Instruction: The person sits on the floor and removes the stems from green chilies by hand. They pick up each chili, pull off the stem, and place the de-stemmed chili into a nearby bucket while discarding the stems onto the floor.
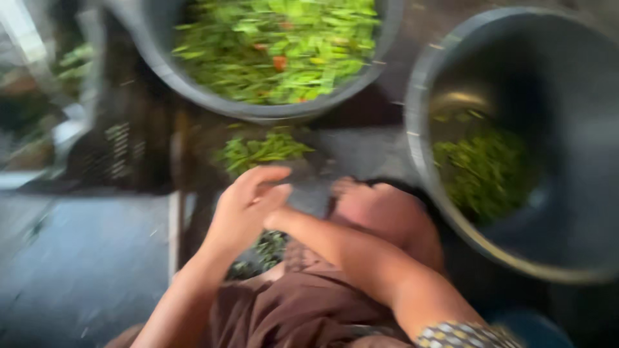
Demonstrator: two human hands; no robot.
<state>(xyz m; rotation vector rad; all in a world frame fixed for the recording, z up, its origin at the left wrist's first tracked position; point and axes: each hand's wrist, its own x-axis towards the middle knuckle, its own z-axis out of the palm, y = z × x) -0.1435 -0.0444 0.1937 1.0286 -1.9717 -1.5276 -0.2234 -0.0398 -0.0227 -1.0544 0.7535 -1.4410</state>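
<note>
The view is blurred by motion. My left hand [248, 201] is raised over my lap with its fingers curled, above a small heap of green pods [267, 248] on my brown clothing. My right forearm crosses from the lower right, and my right hand [276, 219] meets the left palm, mostly hidden under it. Whether either hand holds a pod cannot be made out. Just beyond the hands, another small pile of green pods [261, 149] lies on the ground.
A grey tub [193, 84] full of green pods with a few red ones stands ahead. At the right, a second grey tub [419, 135] holds a smaller amount. My bent knee [387, 212] sits beside it. Dark crates are at the left.
</note>
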